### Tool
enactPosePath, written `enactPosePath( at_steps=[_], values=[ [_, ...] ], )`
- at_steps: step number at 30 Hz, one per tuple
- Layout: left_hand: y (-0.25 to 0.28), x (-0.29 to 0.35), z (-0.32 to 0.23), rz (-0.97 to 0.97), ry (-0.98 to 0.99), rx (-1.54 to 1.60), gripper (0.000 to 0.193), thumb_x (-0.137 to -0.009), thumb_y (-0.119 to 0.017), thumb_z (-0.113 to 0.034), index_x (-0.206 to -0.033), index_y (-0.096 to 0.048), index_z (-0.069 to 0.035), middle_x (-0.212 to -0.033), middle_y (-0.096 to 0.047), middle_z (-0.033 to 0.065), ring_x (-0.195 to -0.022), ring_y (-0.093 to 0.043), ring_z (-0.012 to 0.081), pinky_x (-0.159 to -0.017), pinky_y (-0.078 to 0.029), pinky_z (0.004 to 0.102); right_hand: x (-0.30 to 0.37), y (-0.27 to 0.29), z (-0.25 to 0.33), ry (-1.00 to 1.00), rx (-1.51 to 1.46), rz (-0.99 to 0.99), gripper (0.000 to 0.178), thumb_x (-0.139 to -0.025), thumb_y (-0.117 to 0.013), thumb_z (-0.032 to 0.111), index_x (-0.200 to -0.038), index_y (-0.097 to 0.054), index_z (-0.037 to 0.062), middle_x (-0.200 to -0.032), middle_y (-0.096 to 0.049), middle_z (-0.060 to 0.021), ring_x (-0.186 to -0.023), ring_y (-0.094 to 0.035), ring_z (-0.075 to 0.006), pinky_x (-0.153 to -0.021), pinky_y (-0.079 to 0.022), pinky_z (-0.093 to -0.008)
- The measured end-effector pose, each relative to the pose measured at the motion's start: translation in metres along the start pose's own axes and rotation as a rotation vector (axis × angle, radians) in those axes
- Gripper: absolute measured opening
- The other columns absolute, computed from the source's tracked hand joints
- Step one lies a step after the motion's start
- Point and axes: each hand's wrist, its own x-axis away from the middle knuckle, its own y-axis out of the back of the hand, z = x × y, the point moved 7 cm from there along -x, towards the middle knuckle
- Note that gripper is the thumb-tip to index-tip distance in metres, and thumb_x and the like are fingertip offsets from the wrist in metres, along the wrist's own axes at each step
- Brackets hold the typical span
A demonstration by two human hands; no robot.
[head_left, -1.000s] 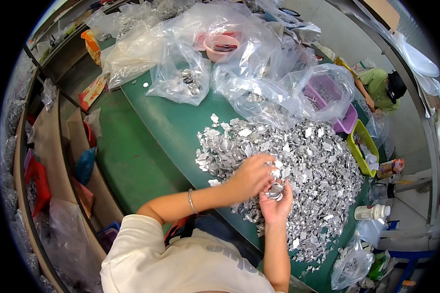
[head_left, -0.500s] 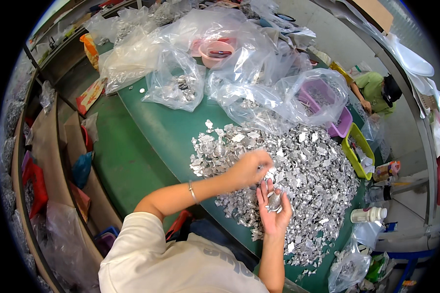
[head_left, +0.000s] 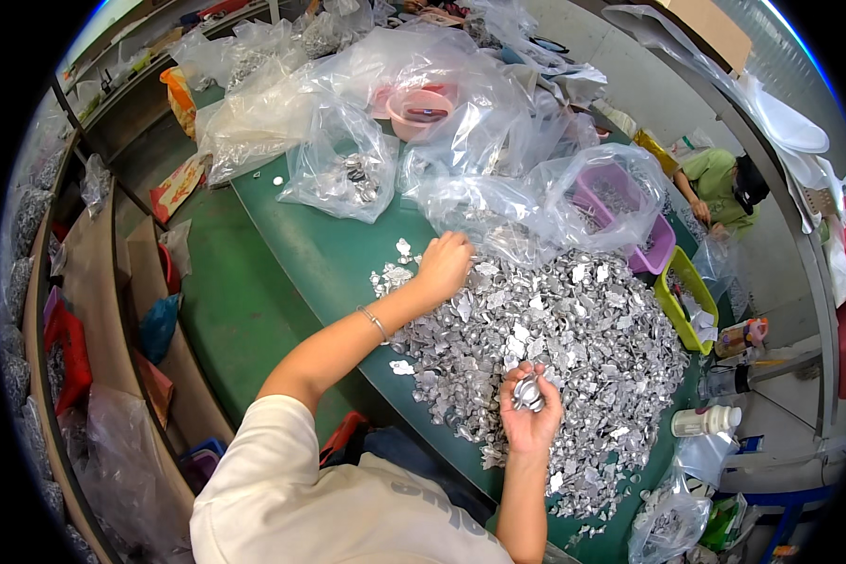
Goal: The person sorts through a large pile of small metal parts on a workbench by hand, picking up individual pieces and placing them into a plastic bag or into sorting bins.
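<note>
A broad heap of small silver metal pieces (head_left: 583,329) covers much of the green table. My left hand (head_left: 446,268), with a bracelet at its wrist, is at the far left edge of this heap. Its fingers are bent together and point down; whatever lies under the fingertips is hidden. Over the near part of the heap, my right hand (head_left: 531,423) is palm up, with its fingers curled round a few shiny rounded metal pieces (head_left: 528,393). One flat silver piece (head_left: 401,368) lies apart, below my left forearm.
Clear plastic bags (head_left: 489,211) crowd the far side, around a pink bowl (head_left: 421,115). Purple baskets (head_left: 661,246) and a yellow-green basket (head_left: 688,299) line the right side, above a white bottle (head_left: 705,420). A person in green (head_left: 724,183) sits beyond. Shelves (head_left: 113,310) stand at left.
My left hand has moved from beside my right hand to the far left edge of the heap. The fingers of my right hand have curled further round the metal pieces.
</note>
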Motion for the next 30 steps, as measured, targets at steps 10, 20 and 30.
enactPosePath(
  at_steps=[10,20,30],
  values=[
    [0.022,0.033,0.020,0.132,0.744,1.757,0.013,-0.089,-0.054,-0.012,-0.095,-0.059,-0.002,-0.086,-0.062,0.0072,-0.084,-0.061,0.0159,-0.070,-0.051,0.0272,0.010,0.005,-0.003,-0.034,-0.132,-0.201,0.018,-0.081,-0.055,0.005,-0.098,-0.051,0.0062,-0.088,-0.050,-0.0090,-0.076,-0.048,-0.0189,-0.066,-0.045,-0.0308],
    [0.048,0.076,0.037,0.352,0.329,0.070,0.031,-0.076,-0.070,-0.029,-0.100,-0.066,-0.009,-0.094,-0.066,0.0138,-0.084,-0.064,0.0297,-0.077,-0.049,0.0379,0.014,0.007,-0.017,-0.142,-0.047,-0.070,0.019,-0.081,-0.054,0.004,-0.099,-0.051,0.0045,-0.087,-0.048,-0.0080,-0.068,-0.044,-0.0160,-0.053,-0.043,-0.0260],
    [0.039,0.075,0.052,0.214,0.303,0.526,0.020,-0.075,-0.072,-0.024,-0.085,-0.070,-0.007,-0.074,-0.066,0.0080,-0.066,-0.061,0.0175,-0.061,-0.047,0.0310,0.020,0.013,-0.016,-0.108,-0.016,-0.084,0.019,-0.081,-0.054,0.005,-0.099,-0.051,0.0049,-0.086,-0.048,-0.0079,-0.068,-0.043,-0.0161,-0.056,-0.042,-0.0260]
  ],
)
